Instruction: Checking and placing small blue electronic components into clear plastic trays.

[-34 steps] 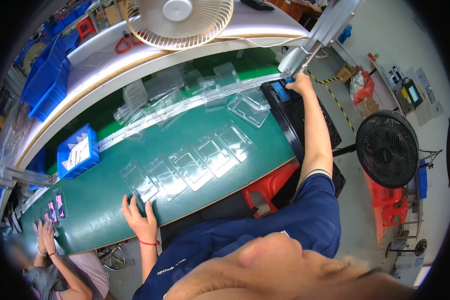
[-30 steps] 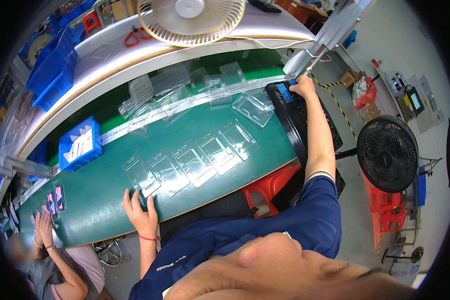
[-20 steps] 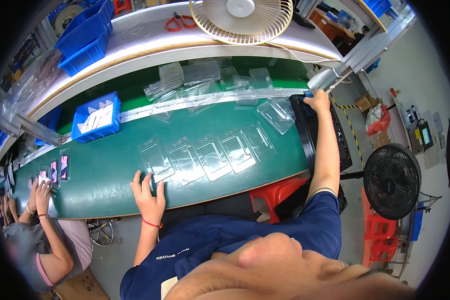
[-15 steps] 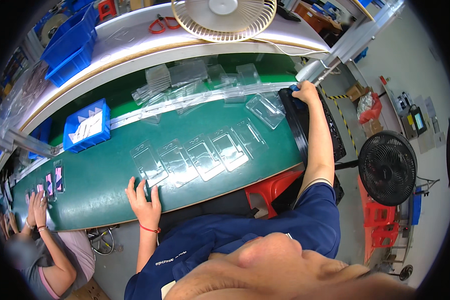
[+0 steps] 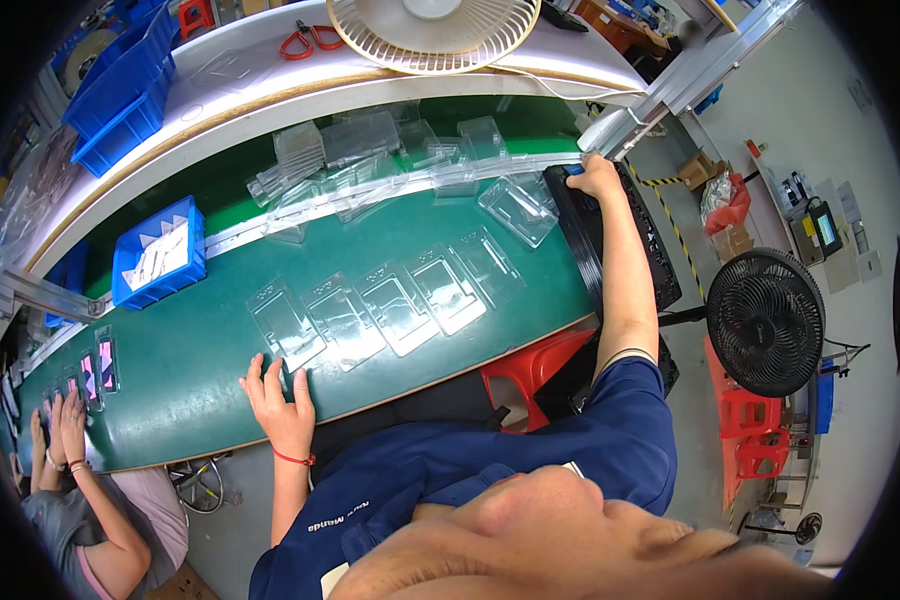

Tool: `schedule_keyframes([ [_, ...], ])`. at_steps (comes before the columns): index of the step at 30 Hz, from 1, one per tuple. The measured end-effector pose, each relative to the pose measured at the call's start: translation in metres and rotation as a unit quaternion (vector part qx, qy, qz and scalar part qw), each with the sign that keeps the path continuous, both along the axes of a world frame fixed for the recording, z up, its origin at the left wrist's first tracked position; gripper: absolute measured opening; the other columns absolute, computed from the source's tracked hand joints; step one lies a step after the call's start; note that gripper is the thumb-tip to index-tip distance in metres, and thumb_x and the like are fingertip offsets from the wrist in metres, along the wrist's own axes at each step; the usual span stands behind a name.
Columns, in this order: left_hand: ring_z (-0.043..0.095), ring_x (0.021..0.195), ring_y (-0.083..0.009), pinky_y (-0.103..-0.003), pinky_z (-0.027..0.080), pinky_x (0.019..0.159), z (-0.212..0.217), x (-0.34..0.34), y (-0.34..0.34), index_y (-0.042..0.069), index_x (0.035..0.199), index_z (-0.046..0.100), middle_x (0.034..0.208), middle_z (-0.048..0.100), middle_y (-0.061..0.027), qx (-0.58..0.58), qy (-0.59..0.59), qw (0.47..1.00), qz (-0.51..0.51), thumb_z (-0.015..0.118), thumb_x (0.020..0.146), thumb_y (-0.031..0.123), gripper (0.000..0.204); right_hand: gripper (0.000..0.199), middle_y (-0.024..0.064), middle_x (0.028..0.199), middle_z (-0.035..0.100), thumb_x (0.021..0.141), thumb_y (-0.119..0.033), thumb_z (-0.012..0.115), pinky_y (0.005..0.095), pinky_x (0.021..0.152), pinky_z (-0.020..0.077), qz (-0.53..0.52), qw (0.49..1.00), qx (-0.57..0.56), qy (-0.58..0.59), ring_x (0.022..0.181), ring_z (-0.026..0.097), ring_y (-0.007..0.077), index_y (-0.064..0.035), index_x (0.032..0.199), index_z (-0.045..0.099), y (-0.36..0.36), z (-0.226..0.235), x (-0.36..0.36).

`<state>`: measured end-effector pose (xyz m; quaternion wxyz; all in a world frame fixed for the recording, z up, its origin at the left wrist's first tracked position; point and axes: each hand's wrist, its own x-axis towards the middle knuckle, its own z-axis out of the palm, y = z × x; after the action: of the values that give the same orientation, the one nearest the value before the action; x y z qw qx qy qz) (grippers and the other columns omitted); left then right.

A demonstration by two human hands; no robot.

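Note:
My left hand (image 5: 282,405) rests at the front edge of the green table (image 5: 190,400), fingers spread and holding nothing. Its fingertips are close to the lower end of the leftmost clear plastic blister tray (image 5: 288,330). Several such trays lie side by side in a slanting row, among them a middle one (image 5: 398,312) and a faint one at the right end (image 5: 488,268). My right arm stretches to a black crate (image 5: 582,235) at the table's right end. There my right hand (image 5: 598,180) has its fingers curled at something small and blue, mostly hidden.
More clear plastic trays (image 5: 365,185) are heaped along the back rail, one box-like piece (image 5: 520,210) beside the crate. A blue bin (image 5: 160,255) holds white pieces. A white fan (image 5: 435,35) and red-handled pliers (image 5: 310,40) are on the shelf. At left are a co-worker's hands (image 5: 70,425).
The whole view has shifted slightly to the left. My right hand stays at the crate, its fingers a little further over it. My left hand keeps its place by the leftmost tray.

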<state>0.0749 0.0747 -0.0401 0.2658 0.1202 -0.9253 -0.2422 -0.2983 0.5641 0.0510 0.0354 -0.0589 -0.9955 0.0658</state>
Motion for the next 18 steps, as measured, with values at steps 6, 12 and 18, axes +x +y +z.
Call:
schedule_keyframes([
  [6, 0.048, 0.119, -0.0396, -0.056, 0.029, 0.106, 0.001, -0.007, 0.002, 0.001, 0.110, 0.061, 0.127, 0.052, -0.0223, 0.021, 0.020, 1.000, -0.008, 0.069, 0.082, 0.017, 0.033, 0.069, 0.0275, 0.112, 0.063, 0.062, -0.035, 0.076, 0.0390, 0.088, 0.0507, -0.044, 0.998, -0.041, 0.004, 0.105, 0.063, 0.0356, 0.0072, 0.114, 0.057, 0.023, -0.023, -0.007],
  [12, 0.050, 0.118, -0.0385, -0.049, 0.037, 0.102, 0.033, 0.001, 0.013, 0.000, 0.101, 0.064, 0.119, 0.057, -0.0193, -0.017, 0.146, 0.989, -0.034, 0.069, 0.078, 0.005, 0.024, 0.054, 0.0251, 0.103, 0.065, 0.068, -0.031, 0.071, 0.0433, 0.088, 0.0496, -0.072, 0.990, -0.019, 0.120, 0.101, 0.063, 0.0370, 0.0030, 0.108, 0.061, -0.021, 0.021, 0.027],
  [18, 0.048, 0.122, -0.0237, -0.035, 0.042, 0.099, 0.037, -0.034, 0.070, 0.002, 0.132, 0.047, 0.131, 0.052, -0.0130, 0.626, -0.064, 0.720, -0.292, 0.070, 0.081, 0.003, 0.056, 0.035, 0.0041, 0.081, 0.061, 0.069, -0.018, 0.072, 0.0273, 0.062, 0.0491, 0.222, 0.885, -0.410, 0.009, 0.070, 0.058, 0.0129, -0.0019, 0.095, 0.055, -0.178, 0.034, 0.148],
])
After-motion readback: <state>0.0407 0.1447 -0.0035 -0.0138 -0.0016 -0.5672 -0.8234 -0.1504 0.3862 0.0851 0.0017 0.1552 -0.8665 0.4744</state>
